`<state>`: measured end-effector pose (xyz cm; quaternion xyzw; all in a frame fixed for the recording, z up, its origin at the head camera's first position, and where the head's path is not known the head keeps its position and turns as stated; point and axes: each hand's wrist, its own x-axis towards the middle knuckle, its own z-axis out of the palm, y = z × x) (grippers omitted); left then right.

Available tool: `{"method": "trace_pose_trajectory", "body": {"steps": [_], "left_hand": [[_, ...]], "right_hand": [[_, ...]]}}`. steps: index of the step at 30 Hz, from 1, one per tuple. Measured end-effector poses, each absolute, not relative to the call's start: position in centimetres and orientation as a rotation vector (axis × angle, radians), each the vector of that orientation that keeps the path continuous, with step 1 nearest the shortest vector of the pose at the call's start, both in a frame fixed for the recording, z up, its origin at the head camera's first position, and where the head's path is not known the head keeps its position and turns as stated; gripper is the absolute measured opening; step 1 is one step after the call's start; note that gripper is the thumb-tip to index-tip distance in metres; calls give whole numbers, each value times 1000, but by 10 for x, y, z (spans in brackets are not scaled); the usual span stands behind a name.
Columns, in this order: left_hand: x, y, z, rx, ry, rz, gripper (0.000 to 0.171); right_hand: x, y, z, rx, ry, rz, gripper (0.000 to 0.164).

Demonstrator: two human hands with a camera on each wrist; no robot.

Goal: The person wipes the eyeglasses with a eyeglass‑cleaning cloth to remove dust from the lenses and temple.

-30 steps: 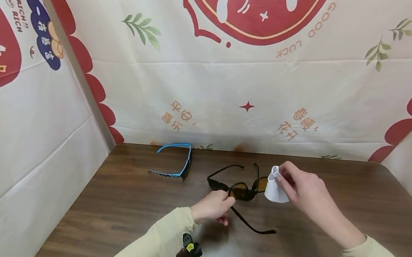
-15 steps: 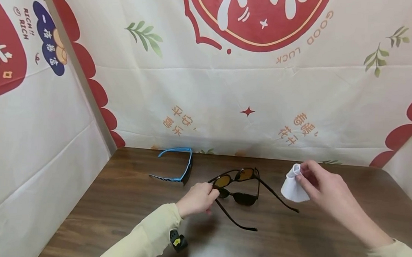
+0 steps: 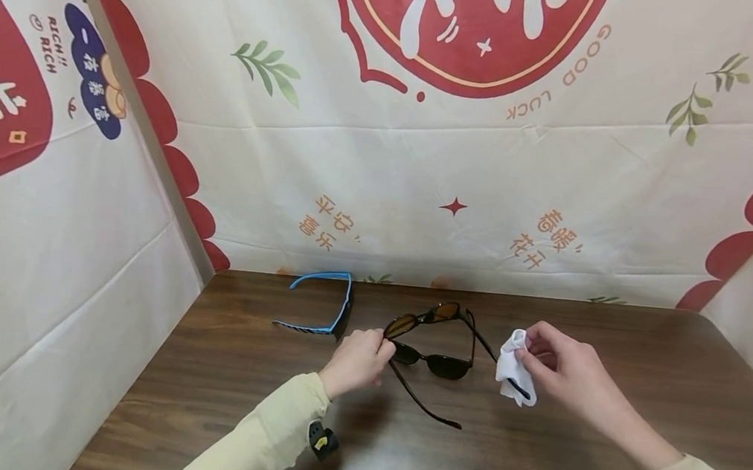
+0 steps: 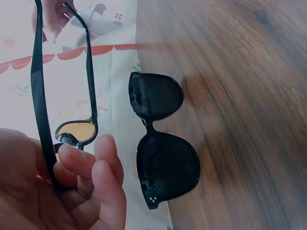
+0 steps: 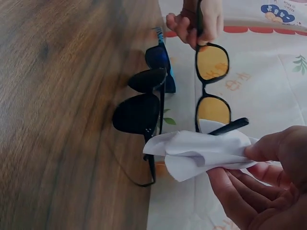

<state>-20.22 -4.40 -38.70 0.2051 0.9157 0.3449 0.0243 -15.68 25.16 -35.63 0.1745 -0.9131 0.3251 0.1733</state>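
Note:
My left hand (image 3: 359,360) grips black-framed glasses with amber lenses (image 3: 446,313) at one front corner, beside the hinge. They are held up with both temples unfolded and pointing toward me. My right hand (image 3: 569,371) pinches a white cloth (image 3: 512,362) between thumb and fingers. The cloth lies against the far temple, whose dark tip (image 5: 232,126) pokes out past it in the right wrist view. Black sunglasses (image 3: 447,366) rest on the table just beneath the amber pair, lenses facing me.
Blue-framed glasses (image 3: 346,303) lie on the wooden table (image 3: 215,392) at the back left, by the left hand. A printed white fabric backdrop (image 3: 383,161) rises along the table's back edge, and more fabric hangs at both sides.
My left hand has shifted left with the amber glasses, swinging their front up and back. My right hand went right with the cloth, then came back left and down onto the temple.

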Motion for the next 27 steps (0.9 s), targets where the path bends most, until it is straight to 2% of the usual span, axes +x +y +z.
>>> {"method": "trace_pose_trajectory", "body": {"steps": [10,27], "left_hand": [[-196,-36,-385,776,2783,1040,24],[-187,-24,-382,882,2709,974,24]], "right_hand": [[-170,249,-364,412,-2642,973,10],[-193,252,-370,314,-2636,1081,12]]}}
